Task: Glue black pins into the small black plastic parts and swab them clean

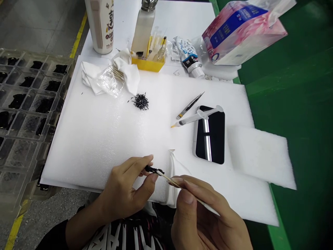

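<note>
My left hand [130, 185] pinches a small black part [153, 170] between thumb and fingers, just above the front of the white foam sheet [104, 139]. In my right hand [205, 211] is a cotton swab [170, 180], held like a pen. Its white tip meets the black part, or lies right in front of it. Beneath the swab a folded white cloth [173, 163] rests near the front edge. Farther back on the foam are a pile of tiny black pins [141, 101], tweezers [190, 105] and a syringe [186, 120] whose plunger end lies over a black phone [213, 139].
At the back stand a white cup [100, 27], a glass bottle [143, 29], a yellow box [149, 65], a squeezed tube [188, 57] and a tissue pack [239, 31]. Bagged swabs [117, 74] lie on white cloth. A clear compartment tray [28, 121] holds black parts at left.
</note>
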